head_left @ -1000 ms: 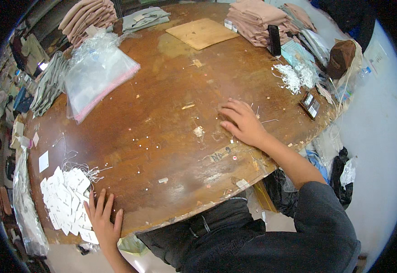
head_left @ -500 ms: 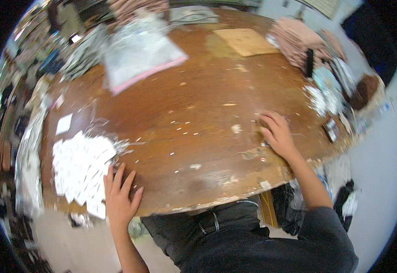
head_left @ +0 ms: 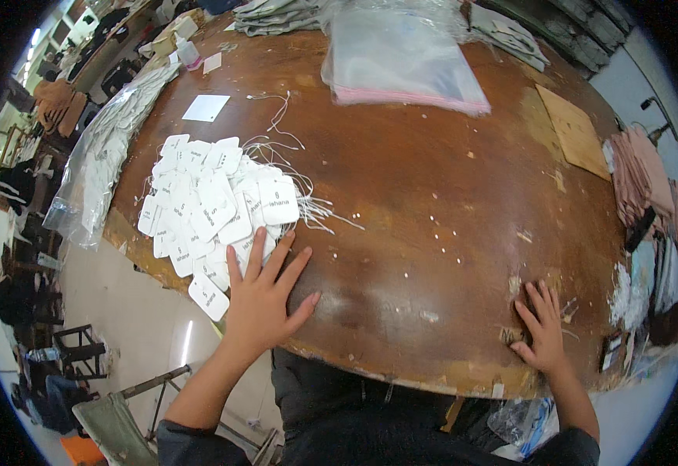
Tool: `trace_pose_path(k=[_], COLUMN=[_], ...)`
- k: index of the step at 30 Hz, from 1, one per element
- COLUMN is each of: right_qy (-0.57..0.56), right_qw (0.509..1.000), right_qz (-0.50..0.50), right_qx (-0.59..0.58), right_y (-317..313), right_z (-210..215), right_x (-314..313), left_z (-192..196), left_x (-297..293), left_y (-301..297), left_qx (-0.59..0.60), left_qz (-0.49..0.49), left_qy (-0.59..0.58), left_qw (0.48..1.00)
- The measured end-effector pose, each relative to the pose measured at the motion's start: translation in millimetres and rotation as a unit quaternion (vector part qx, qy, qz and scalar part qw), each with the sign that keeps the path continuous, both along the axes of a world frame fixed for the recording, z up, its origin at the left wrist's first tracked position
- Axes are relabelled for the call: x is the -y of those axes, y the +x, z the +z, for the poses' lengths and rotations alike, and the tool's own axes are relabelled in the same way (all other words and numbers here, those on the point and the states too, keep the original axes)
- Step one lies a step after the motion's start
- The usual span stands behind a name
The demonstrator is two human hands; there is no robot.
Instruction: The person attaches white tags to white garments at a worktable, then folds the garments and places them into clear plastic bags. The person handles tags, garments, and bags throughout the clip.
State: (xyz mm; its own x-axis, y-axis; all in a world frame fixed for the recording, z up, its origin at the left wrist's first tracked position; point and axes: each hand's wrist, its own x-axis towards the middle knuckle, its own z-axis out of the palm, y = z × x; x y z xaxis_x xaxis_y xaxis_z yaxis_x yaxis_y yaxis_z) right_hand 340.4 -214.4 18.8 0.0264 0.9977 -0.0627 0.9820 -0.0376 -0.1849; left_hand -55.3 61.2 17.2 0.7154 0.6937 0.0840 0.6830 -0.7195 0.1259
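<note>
Now the left hand, fingers spread, has slid onto the white tags; right hand stays flat on the table.

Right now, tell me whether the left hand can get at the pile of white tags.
Probably yes. The left hand lies flat on the wooden table with its fingertips already on the near edge of the pile of white tags, and nothing stands between them.

Two hands rest flat on one round wooden tabletop: the left hand and the right hand. One heap of white tags, too many to count; one clear plastic bag; one tan board.
</note>
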Motion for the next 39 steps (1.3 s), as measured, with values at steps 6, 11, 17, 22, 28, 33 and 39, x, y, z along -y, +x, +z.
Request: trace_pose_path(k=[6, 11, 17, 22, 28, 33, 39], right_qy=[-0.04, -0.082, -0.121, -0.161, -0.03, 0.014, 0.033], right_qw=[0.999, 0.996, 0.991, 0.985, 0.987, 0.96, 0.957], right_qz=[-0.007, 0.029, 0.05, -0.06, 0.155, 0.277, 0.286], right_qx=[-0.009, 0.019, 0.04, -0.015, -0.035, -0.041, 0.006], right_y=[6.8, 18.6, 10.5, -20.4, -128.3, -231.4, -290.4], right_z=[-1.7, -5.3, -0.9, 29.5, 13.0, -5.5, -15.1], right_x=[2.0, 8.9, 1.8, -49.8, -217.4, -324.9, -399.9], left_z=[1.3, 1.1, -9.8, -23.5, -18.5, -4.2, -4.4], left_x=[-5.1, -7.8, -0.1, 12.1, 13.1, -2.2, -70.9], left_y=[-0.1, -2.8, -13.5, -18.5, -5.3, -5.0, -41.1], left_qx=[-0.034, -0.024, 0.038, 0.096, 0.163, 0.194, 0.232], left_qz=[0.008, 0.012, 0.022, 0.092, 0.475, 0.524, 0.503], left_qy=[-0.053, -0.09, -0.058, 0.125, 0.041, -0.007, 0.015], left_qw=[0.998, 0.996, 0.997, 0.983, 0.864, 0.829, 0.832])
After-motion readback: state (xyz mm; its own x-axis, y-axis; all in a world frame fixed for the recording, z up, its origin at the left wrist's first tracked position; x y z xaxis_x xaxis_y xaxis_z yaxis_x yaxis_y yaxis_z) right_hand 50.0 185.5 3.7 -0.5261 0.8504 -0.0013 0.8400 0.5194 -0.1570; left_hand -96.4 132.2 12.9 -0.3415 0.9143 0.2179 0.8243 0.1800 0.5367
